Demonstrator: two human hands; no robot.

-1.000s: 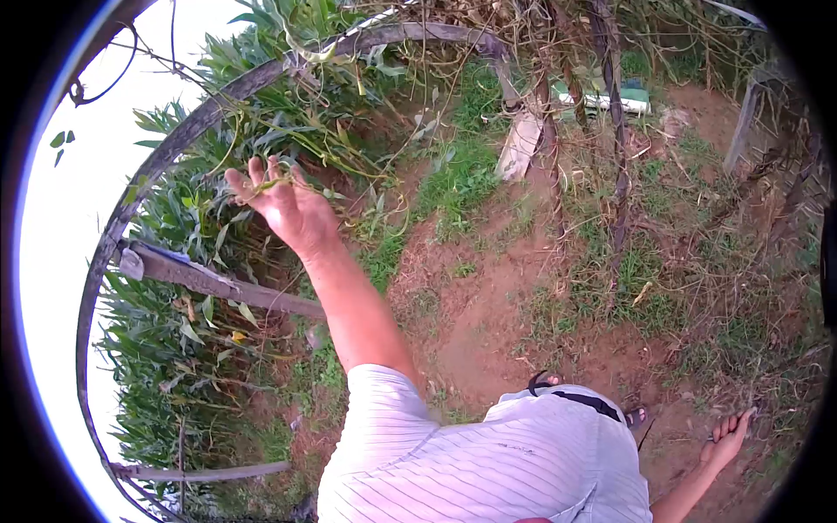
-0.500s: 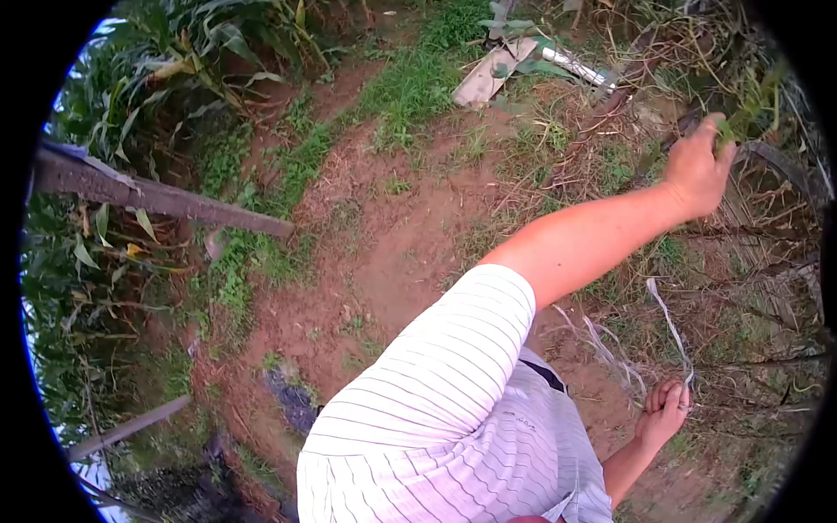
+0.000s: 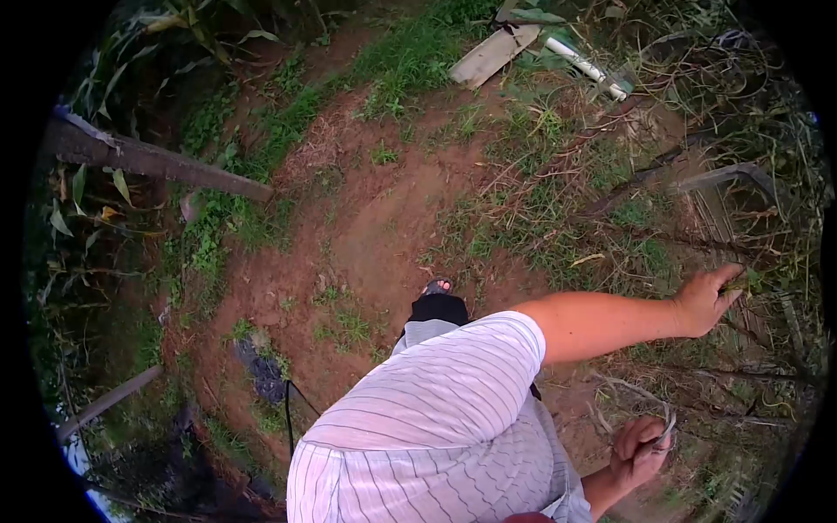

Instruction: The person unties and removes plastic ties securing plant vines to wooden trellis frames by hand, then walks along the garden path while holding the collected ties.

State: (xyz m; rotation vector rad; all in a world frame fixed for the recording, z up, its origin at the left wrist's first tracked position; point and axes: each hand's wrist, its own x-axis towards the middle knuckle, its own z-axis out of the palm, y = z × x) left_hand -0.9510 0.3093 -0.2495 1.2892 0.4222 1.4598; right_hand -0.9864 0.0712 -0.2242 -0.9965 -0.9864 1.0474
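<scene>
Shifted since the preceding view: the bare left hand [image 3: 701, 305], brought down from beside the bent grey bar [image 3: 728, 172] to a place nearer the bare right hand [image 3: 639, 449]. Changed also: the thin, pale, flexible strip [image 3: 670, 422], previously drawn out long, now gathered in a loop. Landmark for all places: the short-sleeved pale shirt [image 3: 427, 401] with thin dark stripes.

Entries, left to right. Slender grey pole [image 3: 109, 403], slanted, recorded left of the shirt. Thick, weathered brown post [image 3: 166, 166], slanted, recorded upper left of the shirt. Dark, crumpled bundle [image 3: 261, 366], laid on soil just left of the shirt. Sandalled foot [image 3: 438, 287], toes exposed, seen just above the shirt. Flat, pale, rectangular board [image 3: 488, 59], laid well above the shirt. White, tube-shaped piece [image 3: 586, 68], seen above and right of the shirt. Right hand, right of the shirt: fingers curled and clamped on the strip, which is held there. Left hand, farther right of the shirt: thumb and forefinger tips seen apart, placed at a leafy green vine [image 3: 757, 281]; whether a stem is pinched cannot be told.
</scene>
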